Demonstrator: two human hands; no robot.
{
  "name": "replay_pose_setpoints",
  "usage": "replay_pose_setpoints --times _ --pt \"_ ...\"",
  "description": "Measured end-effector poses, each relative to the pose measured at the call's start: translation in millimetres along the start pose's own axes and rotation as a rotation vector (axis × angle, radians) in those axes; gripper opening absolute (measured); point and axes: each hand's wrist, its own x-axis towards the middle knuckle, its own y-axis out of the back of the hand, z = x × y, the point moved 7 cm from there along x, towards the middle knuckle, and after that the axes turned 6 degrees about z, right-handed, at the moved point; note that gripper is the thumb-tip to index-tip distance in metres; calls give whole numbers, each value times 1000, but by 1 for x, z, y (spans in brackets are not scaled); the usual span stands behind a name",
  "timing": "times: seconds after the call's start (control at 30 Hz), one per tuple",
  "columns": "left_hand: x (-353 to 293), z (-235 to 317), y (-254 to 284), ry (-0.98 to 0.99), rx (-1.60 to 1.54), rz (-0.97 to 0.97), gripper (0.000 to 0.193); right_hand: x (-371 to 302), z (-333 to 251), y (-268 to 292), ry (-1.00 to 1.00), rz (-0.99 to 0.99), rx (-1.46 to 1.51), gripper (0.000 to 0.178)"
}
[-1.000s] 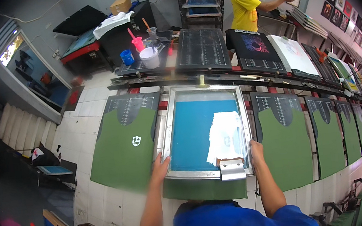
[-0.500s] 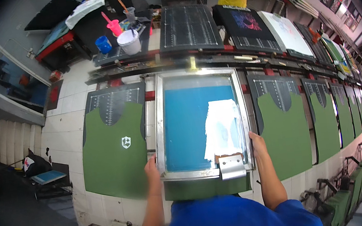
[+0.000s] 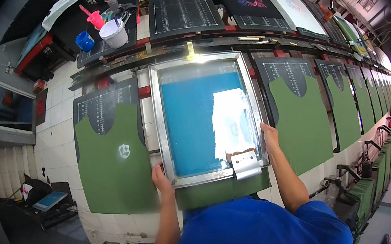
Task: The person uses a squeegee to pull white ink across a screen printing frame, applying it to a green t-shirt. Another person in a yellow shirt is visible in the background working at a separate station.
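A screen printing frame (image 3: pixel 160 126) with a metal rim and blue mesh lies in front of me, over a green shirt piece (image 3: pixel 223 192) whose lower edge shows below it. White ink (image 3: pixel 230 122) covers the mesh's right part. At the lower right, a squeegee (image 3: pixel 246 165) with a metal holder leans on the near rim, its blade end by the ink. My left hand (image 3: pixel 162 179) is closed at the frame's lower left side, and my right hand (image 3: pixel 270 138) grips its right side. The fingertips of both are partly hidden.
Left of the frame, a green shirt piece (image 3: pixel 109 174) with a white shield print lies on a board. More green pieces (image 3: pixel 301 123) run along the right. Beyond the rail (image 3: pixel 163 56) stand a white bucket (image 3: pixel 113 34), a blue tub (image 3: pixel 84 41) and dark boards (image 3: pixel 184 8).
My view has shifted, so the scene sits higher and further left. Both hands stay at the frame's sides. The person in yellow at the back is now mostly out of view.
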Motion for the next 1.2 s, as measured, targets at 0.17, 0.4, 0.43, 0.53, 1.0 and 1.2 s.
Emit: replay_pose_setpoints --times 0.17,0.4,0.43,0.53,1.0,1.2 --pt "10 -6 0 -136 89 -26 30 11 -4 2 101 58 -96 34" --pt "-78 94 -30 -945 619 -91 23 -98 -73 -12 814 -58 -731 42" --pt "-88 77 -38 -745 543 -292 23 -131 -72 -16 811 -297 -748 42" --pt "-145 -4 -79 46 259 -851 20 -211 -71 -19 1046 -496 -950 44" --pt "-207 -113 -157 811 -58 -669 42 -137 -157 -80 1124 -508 -1032 19" --pt "-212 -111 -157 759 -18 -599 38 -63 -192 -134 1244 -393 -1111 23"
